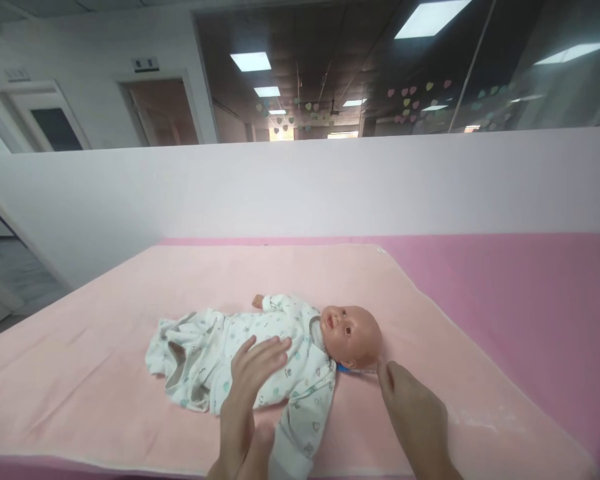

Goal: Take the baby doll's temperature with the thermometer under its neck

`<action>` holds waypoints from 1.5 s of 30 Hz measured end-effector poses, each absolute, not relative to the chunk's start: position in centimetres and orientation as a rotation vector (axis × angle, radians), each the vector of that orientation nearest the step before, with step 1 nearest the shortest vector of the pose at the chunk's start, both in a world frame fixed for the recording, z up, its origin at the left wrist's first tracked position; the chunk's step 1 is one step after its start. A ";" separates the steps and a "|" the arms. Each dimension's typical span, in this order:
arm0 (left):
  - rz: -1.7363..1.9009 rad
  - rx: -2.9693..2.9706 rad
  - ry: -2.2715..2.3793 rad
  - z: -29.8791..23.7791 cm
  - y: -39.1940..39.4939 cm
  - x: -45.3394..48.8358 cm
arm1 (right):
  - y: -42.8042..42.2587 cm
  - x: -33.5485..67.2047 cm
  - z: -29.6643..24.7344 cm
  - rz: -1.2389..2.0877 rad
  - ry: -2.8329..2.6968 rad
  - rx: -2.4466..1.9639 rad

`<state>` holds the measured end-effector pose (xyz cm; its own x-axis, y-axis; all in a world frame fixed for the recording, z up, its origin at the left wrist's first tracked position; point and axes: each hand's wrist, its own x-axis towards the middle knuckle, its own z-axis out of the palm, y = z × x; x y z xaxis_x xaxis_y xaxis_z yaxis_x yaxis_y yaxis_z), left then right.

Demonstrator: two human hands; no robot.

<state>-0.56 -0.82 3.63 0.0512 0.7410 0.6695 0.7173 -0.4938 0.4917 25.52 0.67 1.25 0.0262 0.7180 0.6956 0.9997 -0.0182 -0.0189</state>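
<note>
A baby doll (352, 333) lies on its back on a pale pink sheet (105, 320), head to the right, in a white printed romper (253, 330). One of the romper's sleeves stretches toward me. My left hand (255, 380) is over the doll's torso with fingers spread, holding nothing; whether it touches the cloth I cannot tell. Beside the doll's head, my right hand (411, 403) has its thumb and finger pinched together. They meet the end of a thin, pale stick with a blue end (342, 368), which lies along the head's near side, partly hidden by it.
Darker pink surface (520, 293) shows right of the sheet. Behind it stands a low white wall (330, 187) with a large window (360, 73) above. Doors (165, 112) are at the back left, and a floor opening shows at the far left.
</note>
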 end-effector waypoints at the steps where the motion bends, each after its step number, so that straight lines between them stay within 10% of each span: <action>1: 1.474 2.291 1.516 3.4 -0.1 -1.4 | 0.9 25.3 1.2 -0.727 -1.726 -1.797; 29: 1.105 2.570 1.734 -2.4 2.0 -4.5 | 9.8 21.6 18.5 1.117 -1.485 -1.024; 45: 1.097 2.624 1.777 -2.8 1.9 -4.5 | 8.4 24.5 20.2 1.193 -1.467 -1.086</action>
